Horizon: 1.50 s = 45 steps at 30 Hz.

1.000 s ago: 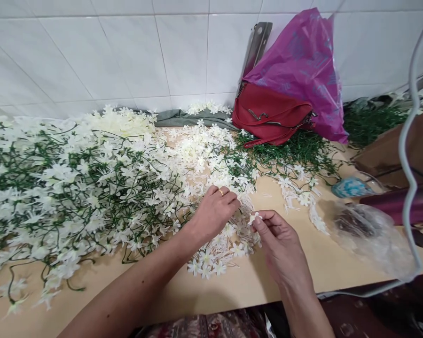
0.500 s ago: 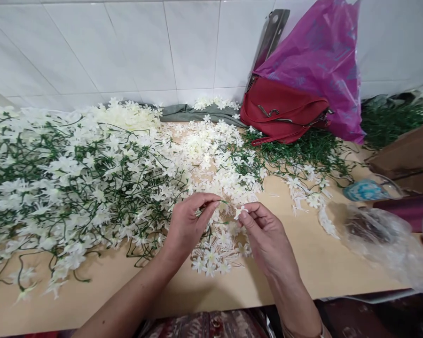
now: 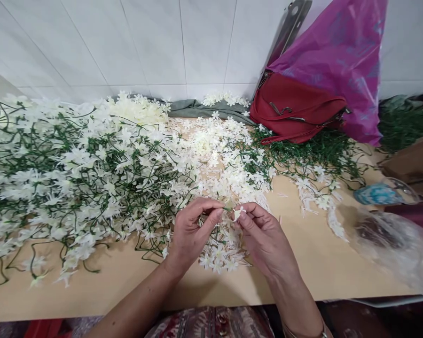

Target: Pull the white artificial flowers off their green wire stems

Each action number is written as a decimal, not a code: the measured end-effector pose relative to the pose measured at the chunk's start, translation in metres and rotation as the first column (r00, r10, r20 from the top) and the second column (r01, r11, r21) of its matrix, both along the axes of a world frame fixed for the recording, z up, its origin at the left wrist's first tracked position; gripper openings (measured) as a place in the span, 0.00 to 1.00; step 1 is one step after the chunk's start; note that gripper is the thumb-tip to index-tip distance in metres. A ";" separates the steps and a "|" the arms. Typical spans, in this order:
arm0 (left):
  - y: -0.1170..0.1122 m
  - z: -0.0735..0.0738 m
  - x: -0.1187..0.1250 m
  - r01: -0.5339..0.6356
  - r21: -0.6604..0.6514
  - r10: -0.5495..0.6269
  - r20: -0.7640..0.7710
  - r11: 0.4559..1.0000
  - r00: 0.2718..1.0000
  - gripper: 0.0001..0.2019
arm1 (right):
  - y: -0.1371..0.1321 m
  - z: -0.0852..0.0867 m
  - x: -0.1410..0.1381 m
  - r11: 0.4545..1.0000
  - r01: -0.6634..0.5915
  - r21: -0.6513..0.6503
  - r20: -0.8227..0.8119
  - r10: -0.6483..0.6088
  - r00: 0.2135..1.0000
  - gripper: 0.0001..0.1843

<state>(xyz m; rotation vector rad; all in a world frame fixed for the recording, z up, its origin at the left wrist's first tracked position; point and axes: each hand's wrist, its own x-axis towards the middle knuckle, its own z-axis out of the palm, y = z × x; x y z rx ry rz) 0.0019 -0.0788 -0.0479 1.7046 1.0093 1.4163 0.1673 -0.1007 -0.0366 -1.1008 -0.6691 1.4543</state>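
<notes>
Between thumb and index finger, my left hand (image 3: 193, 230) pinches a thin green stem (image 3: 227, 209) whose tip points to the right. Just right of it, my right hand (image 3: 268, 239) is closed on a small white artificial flower (image 3: 238, 214). The stem's end and the flower are very close; I cannot tell whether they touch. Loose white blossoms (image 3: 218, 256) and thin pale stalks lie on the table below and between the hands. A large heap of white flowers with green stems (image 3: 91, 173) spreads to the left.
More loose blossoms (image 3: 211, 136) lie behind the hands. At the back right, a red handbag (image 3: 296, 108) and a purple plastic bag (image 3: 345, 70) stand against the tiled wall (image 3: 155, 42), near green stems (image 3: 313, 150). A clear plastic bag (image 3: 391, 244) sits on the right of the table (image 3: 320, 267).
My left hand has brought the green stem closer to the white flower in my right hand. The whole view has shifted, so the surroundings appear slightly farther right.
</notes>
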 end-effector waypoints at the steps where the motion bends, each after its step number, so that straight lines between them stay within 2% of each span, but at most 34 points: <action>1: -0.001 0.000 0.000 0.006 -0.016 -0.006 0.006 1.000 1.000 0.05 | 0.000 0.001 0.000 1.000 -0.008 -0.002 0.009 0.008 1.000 0.19; 7: -0.005 0.001 0.001 0.020 -0.078 -0.020 0.002 0.997 1.000 0.04 | -0.003 0.004 -0.001 0.998 -0.060 0.004 0.072 0.060 0.996 0.19; 10: -0.005 0.002 0.000 0.016 -0.065 -0.018 -0.025 0.998 1.000 0.04 | -0.003 0.001 0.001 0.997 -0.082 0.011 0.111 0.080 0.991 0.19; 13: -0.004 0.003 -0.002 0.024 -0.021 -0.025 -0.087 0.999 0.996 0.03 | -0.003 -0.001 0.008 0.990 -0.136 0.021 0.179 0.130 0.975 0.18; 18: -0.001 -0.001 -0.007 0.154 0.108 -0.127 -0.221 0.982 0.967 0.04 | 0.000 0.005 0.025 0.957 -0.289 -0.005 0.312 0.277 0.909 0.15; 22: -0.002 -0.008 -0.008 0.213 0.153 -0.153 -0.333 0.965 0.931 0.05 | 0.005 0.006 0.033 0.939 -0.343 -0.023 0.325 0.332 0.886 0.16; 24: -0.002 -0.011 -0.006 0.212 0.123 -0.162 -0.326 0.970 0.931 0.05 | 0.006 0.002 0.033 0.940 -0.339 -0.029 0.300 0.331 0.895 0.16; 29: -0.003 -0.012 -0.001 0.194 -0.077 -0.205 -0.199 0.978 0.958 0.04 | 0.006 -0.016 0.030 0.956 -0.291 -0.034 0.256 0.290 0.922 0.15; 31: -0.003 -0.012 -0.001 0.202 -0.106 -0.218 -0.180 0.974 0.959 0.04 | 0.006 -0.019 0.030 0.959 -0.279 -0.050 0.247 0.283 0.927 0.15; 36: -0.002 -0.015 -0.002 0.214 -0.107 -0.232 -0.198 0.971 0.952 0.04 | 0.007 -0.018 0.030 0.962 -0.265 -0.074 0.267 0.275 0.924 0.19; 40: -0.002 -0.018 -0.002 0.204 -0.100 -0.222 -0.241 0.974 0.945 0.04 | 0.008 -0.019 0.027 0.965 -0.254 -0.059 0.291 0.260 0.921 0.18; 45: -0.002 -0.017 -0.002 0.212 -0.228 -0.255 -0.177 0.950 0.951 0.05 | 0.009 -0.018 0.019 0.970 -0.239 -0.050 0.265 0.244 0.933 0.18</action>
